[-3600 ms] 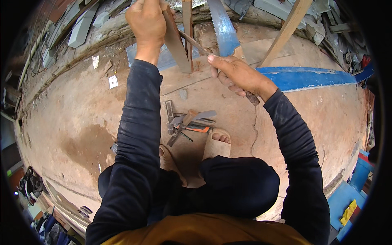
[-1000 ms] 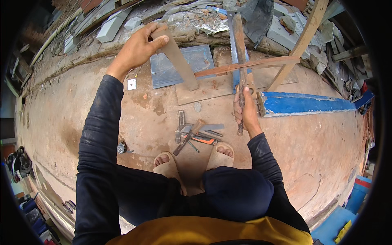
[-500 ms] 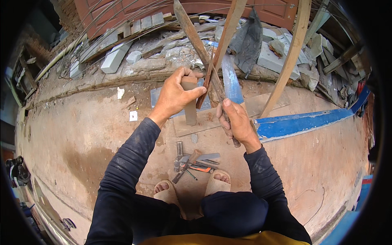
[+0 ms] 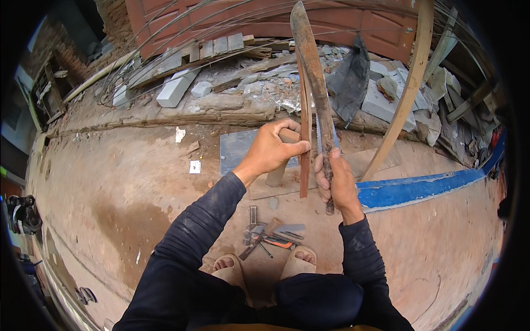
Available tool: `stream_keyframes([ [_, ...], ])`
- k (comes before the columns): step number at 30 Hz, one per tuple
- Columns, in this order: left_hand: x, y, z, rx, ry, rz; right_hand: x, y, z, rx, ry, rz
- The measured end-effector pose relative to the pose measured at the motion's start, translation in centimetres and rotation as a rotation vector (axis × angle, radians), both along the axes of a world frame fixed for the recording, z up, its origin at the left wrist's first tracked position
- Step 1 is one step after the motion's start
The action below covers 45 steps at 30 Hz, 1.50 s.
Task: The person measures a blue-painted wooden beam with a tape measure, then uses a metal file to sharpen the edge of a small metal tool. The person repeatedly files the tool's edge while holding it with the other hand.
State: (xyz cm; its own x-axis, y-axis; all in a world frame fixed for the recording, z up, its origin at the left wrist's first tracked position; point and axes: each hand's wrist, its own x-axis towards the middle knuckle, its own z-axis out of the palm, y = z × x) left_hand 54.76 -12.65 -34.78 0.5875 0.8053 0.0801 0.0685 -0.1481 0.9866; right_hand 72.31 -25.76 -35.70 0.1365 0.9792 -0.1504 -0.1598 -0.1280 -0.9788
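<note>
Rust-brown long knife (image 4: 313,66) near the bare left hand (image 4: 271,147)
Right hand (image 4: 340,186) grasps its handle; the left pinches the wooden block (image 4: 275,177), roughly upright near the left end of the flat board (image 4: 378,159), a reddish strip (image 4: 305,179) beside the thumb. A glancing blade could cut that thumb; a loose pinch might let the block tip.

Holds a rusty, long-bladed machete (image 4: 316,71) tip-up. Has a thin, reddish wooden strip (image 4: 304,176) beside a brown wooden block (image 4: 276,175).
</note>
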Motion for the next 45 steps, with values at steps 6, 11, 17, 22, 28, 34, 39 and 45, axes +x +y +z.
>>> stream_keyframes([
  [6,-0.7,6.5,-2.8,0.233,0.016,0.246,0.9,-3.5,0.6,0.096,0.067,-0.078],
  [11,-0.5,19.9,-1.5,0.164,0.059,0.676,2.3,-7.2,-0.7,0.124,0.001,-0.201],
  [17,-5.1,19.0,0.2,0.255,-0.067,0.534,1.8,-9.0,-4.1,0.057,-0.105,-0.278],
  [22,-4.8,10.2,-1.1,0.203,0.038,0.334,-0.8,-8.1,-6.5,-0.039,-0.323,-0.082],
  [28,-7.5,4.1,-3.1,0.131,0.483,-0.009,-3.4,-8.1,-7.4,-0.054,-0.284,-0.043],
  [34,-9.0,3.7,1.0,0.126,0.264,-0.007,-3.6,-8.3,-6.1,-0.092,-0.251,-0.058],
  [39,-8.4,3.4,3.9,0.243,0.147,0.028,-3.6,-7.4,-3.2,-0.033,-0.199,-0.028],
  [45,-9.2,0.5,2.7,0.399,0.374,0.100,-4.7,-5.9,-3.1,0.019,-0.144,0.024],
])
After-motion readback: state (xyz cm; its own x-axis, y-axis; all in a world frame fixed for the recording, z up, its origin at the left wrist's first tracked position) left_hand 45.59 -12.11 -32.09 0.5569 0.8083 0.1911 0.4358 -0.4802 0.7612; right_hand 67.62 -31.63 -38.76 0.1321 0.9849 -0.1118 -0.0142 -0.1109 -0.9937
